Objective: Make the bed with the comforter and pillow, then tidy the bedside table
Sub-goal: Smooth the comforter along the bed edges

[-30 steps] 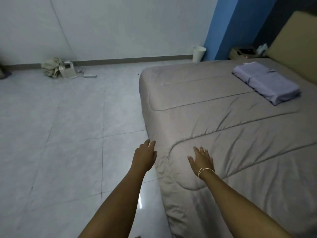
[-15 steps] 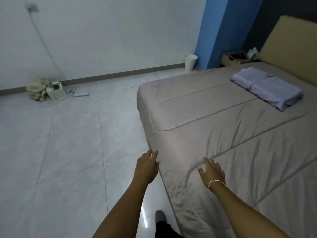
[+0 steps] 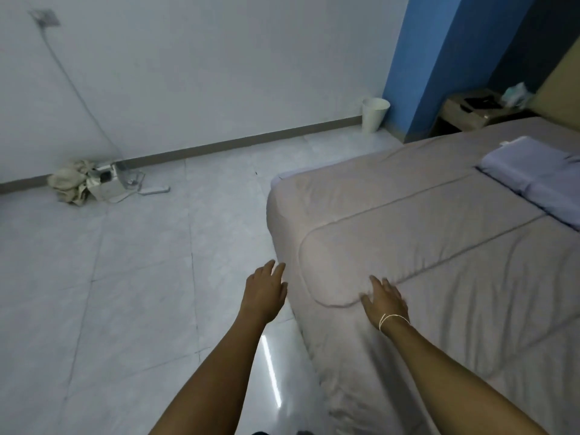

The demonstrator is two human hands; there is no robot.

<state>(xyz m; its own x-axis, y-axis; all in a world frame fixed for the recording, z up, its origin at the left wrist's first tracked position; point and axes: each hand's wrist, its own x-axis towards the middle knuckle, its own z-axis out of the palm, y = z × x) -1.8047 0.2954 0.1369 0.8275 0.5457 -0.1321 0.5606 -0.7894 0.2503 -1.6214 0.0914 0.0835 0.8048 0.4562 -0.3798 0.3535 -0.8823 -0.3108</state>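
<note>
A beige quilted comforter (image 3: pixel 423 233) is spread over the bed and hangs down its near side. A lavender pillow (image 3: pixel 533 171) lies on it at the right, toward the tan headboard (image 3: pixel 561 80). My right hand (image 3: pixel 384 301), a white band at the wrist, lies flat with straight fingers on the comforter near the bed's edge. My left hand (image 3: pixel 265 291) hovers with straight fingers beside the bed's corner, over the floor; whether it touches the fabric is unclear. The bedside table (image 3: pixel 470 111) stands far right with a dark item and a pale packet on it.
A white waste bin (image 3: pixel 373 113) stands by the blue wall column. A heap of cloth, a white box and cables (image 3: pixel 97 183) sits by the far wall at left, with a cord running up to a wall socket. Pale floor tiles stretch to the left.
The view has shifted along the bed toward its far corner. Both hands moved forward with it, the right one sliding over the comforter; they stay flat and hold nothing.
</note>
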